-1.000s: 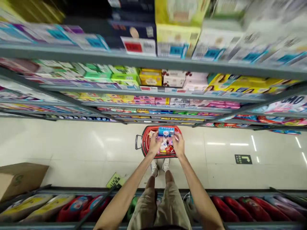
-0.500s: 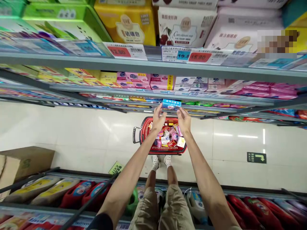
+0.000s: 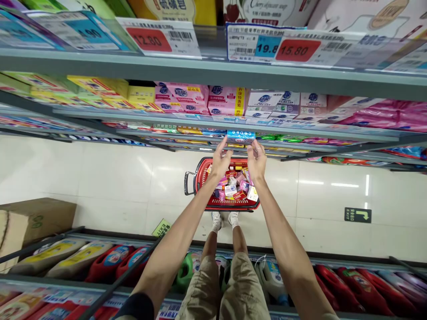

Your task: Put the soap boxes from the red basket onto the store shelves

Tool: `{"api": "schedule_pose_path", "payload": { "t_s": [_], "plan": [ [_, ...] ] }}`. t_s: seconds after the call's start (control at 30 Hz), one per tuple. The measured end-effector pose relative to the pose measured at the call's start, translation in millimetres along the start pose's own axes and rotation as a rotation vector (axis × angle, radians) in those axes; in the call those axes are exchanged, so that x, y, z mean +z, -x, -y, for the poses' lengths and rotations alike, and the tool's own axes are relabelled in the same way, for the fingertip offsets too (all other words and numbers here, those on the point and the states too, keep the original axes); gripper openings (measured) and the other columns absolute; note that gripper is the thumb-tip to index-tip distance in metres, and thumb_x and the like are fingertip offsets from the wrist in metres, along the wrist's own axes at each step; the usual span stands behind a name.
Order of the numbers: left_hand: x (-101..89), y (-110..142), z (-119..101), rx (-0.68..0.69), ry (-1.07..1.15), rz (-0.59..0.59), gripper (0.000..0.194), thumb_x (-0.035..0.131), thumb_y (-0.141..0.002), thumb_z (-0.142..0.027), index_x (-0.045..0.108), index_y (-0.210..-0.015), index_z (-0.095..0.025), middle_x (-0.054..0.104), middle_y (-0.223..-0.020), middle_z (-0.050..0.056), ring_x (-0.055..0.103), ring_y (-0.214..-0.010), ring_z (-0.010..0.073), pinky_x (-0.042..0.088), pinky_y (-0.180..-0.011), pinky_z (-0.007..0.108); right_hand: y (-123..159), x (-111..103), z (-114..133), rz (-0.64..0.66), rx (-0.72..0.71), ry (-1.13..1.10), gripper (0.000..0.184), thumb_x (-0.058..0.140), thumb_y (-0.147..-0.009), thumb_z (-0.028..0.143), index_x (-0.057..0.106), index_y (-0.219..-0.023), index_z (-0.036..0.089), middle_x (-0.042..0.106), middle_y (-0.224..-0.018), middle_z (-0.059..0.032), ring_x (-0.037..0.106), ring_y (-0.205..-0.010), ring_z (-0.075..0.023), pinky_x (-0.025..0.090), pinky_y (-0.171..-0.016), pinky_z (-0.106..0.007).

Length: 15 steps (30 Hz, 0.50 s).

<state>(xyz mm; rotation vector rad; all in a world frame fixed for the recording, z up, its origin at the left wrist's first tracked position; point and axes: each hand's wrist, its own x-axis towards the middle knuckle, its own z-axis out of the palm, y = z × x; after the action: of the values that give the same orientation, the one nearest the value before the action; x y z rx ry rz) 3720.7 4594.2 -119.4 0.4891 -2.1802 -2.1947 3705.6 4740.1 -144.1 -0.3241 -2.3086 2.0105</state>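
A small blue pack [image 3: 240, 135] with white dots and printing is held level between my two hands, at the front of a lower shelf. My left hand [image 3: 222, 159] has its fingertips against the pack's left end, the thumb pointing inward below it. At the right end are the fingertips of my right hand [image 3: 256, 161], which wears a ring. Under my hands, on the floor, stands a red shopping basket [image 3: 199, 178] with a dark handle folded to the left. Several small boxes and pink packs lie in it.
Above the hands runs a shelf of pink soap packs [image 3: 190, 95], and higher still a grey shelf edge [image 3: 213, 71] with price tags. A cardboard box [image 3: 43, 218] stands at left. Bottles [image 3: 113, 262] line the shelf behind my legs. An exit sign [image 3: 357, 215] marks the floor.
Both hands and the blue pack have moved slightly up in view, against the lower shelf's front. The upper shelf looks nearer and its price tags larger.
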Motion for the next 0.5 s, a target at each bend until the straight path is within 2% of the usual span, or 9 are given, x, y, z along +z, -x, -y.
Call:
{"api": "schedule_pose_path", "payload": {
  "t_s": [0.17,0.27,0.37,0.5],
  "plan": [
    [4.5,-10.7,1.1,-0.048,-0.001,0.004,0.063,0.07,-0.091,-0.02,0.058,-0.152,-0.034,0.059,-0.156,0.004,0.058,-0.136,0.0312,0.046,-0.117,0.053,4.8,5.0,3.6,-0.002,0.024,0.003,0.067,0.058,-0.098,0.061,0.051,-0.155,0.028,0.048,-0.156,-0.0129,0.056,-0.139,-0.0268,0.047,-0.119,-0.048],
    [5.4,-17.5,3.3,-0.088,0.036,-0.01,0.067,0.076,-0.089,-0.027,0.056,-0.153,-0.035,0.058,-0.156,0.005,0.058,-0.135,0.0325,0.047,-0.115,0.05,4.8,7.7,5.7,0.022,0.004,0.035,0.066,0.052,-0.101,0.061,0.047,-0.158,0.029,0.046,-0.158,-0.012,0.053,-0.143,-0.0257,0.045,-0.121,-0.047],
    [5.1,-20.2,5.9,-0.064,0.07,0.009,0.069,0.079,-0.088,-0.034,0.056,-0.153,-0.036,0.055,-0.159,0.005,0.055,-0.139,0.0336,0.045,-0.117,0.05,2.1,9.6,6.7,0.018,-0.009,0.01,0.067,0.055,-0.099,0.062,0.046,-0.158,0.032,0.043,-0.16,-0.0102,0.051,-0.145,-0.0268,0.043,-0.123,-0.047],
    [6.8,-19.2,9.1,-0.074,0.085,0.028,0.076,0.079,-0.088,-0.04,0.049,-0.158,-0.036,0.046,-0.167,0.006,0.052,-0.144,0.0345,0.043,-0.119,0.051,-1.9,13.7,5.1,0.025,-0.029,-0.003,0.07,0.055,-0.099,0.062,0.043,-0.16,0.032,0.04,-0.165,-0.0095,0.045,-0.15,-0.0283,0.039,-0.126,-0.05]
  ]
}}
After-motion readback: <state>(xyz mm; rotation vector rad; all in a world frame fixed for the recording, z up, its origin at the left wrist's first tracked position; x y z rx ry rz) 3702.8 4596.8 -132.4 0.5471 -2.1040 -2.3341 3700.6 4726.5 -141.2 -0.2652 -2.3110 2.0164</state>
